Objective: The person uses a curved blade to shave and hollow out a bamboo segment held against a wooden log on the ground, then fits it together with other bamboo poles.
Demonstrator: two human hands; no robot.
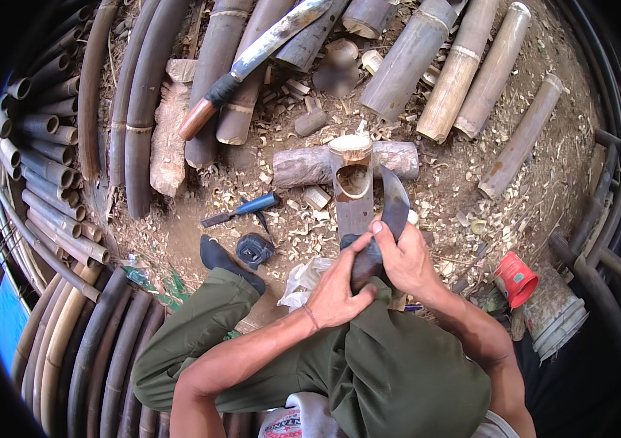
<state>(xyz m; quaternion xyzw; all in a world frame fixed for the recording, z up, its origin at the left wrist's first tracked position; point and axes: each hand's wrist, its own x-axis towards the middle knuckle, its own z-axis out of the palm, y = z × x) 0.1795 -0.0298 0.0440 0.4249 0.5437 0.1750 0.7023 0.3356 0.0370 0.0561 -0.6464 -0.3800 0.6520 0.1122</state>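
A curved knife (396,206) with a broad dark blade points up and away above my raised knee. My right hand (407,264) grips it low on the blade, thumb laid along the flat. Around its dark handle (366,267) closes my left hand (336,290), partly hiding it. Just beyond the knife is a bamboo section (353,210) with an oval opening cut in its upper side. Its far end rests across a short log (302,167); its near end is hidden behind my hands.
A long machete (264,49) lies across bamboo poles (221,66) at the far left. Near my foot are a blue-handled tool (253,205) and a black tape measure (254,250). A red container (516,279) and a dirty white bucket (555,314) stand right. Shavings litter the dirt.
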